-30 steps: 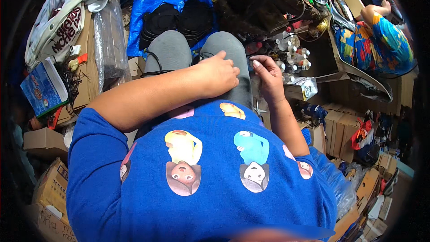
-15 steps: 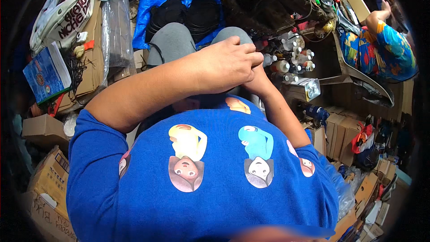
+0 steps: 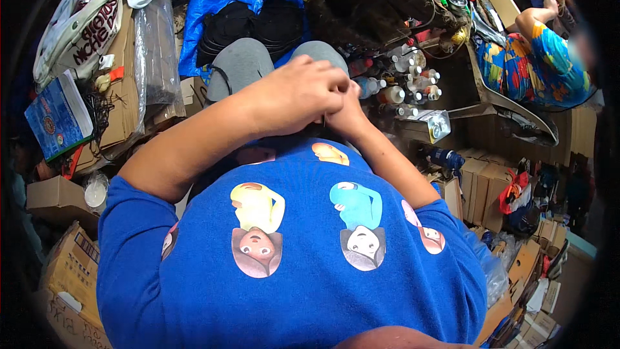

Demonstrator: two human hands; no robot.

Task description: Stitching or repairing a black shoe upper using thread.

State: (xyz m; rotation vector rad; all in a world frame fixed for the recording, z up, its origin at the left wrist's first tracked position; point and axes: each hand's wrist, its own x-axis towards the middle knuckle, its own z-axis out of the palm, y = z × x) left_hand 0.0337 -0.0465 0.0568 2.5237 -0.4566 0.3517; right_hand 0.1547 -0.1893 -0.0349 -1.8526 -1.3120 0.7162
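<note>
My left hand (image 3: 298, 94) is in front of my chest, its fingers curled in toward my other hand. Close against its fingertips is my right hand (image 3: 347, 111), also closed. A thin dark bit shows just beneath the fingers, too small to name, and whatever the hands pinch is hidden behind them. Beyond them are my knees in grey trousers (image 3: 242, 68). Past the knees lies a stack of black moulded cup-shaped pieces (image 3: 248, 26) on a blue plastic sheet (image 3: 200, 1).
Several small bottles (image 3: 394, 95) stand to the right, by a clear box (image 3: 434, 126). At far right sits another person in a colourful shirt (image 3: 549, 58). To the left are a white bag (image 3: 77, 39), a blue book (image 3: 58, 113) and cardboard boxes (image 3: 58, 197).
Both hands have shifted slightly apart, so more of the right hand shows. The view has moved a little, and the other person's raised hand now meets a dark strap-like thing.
</note>
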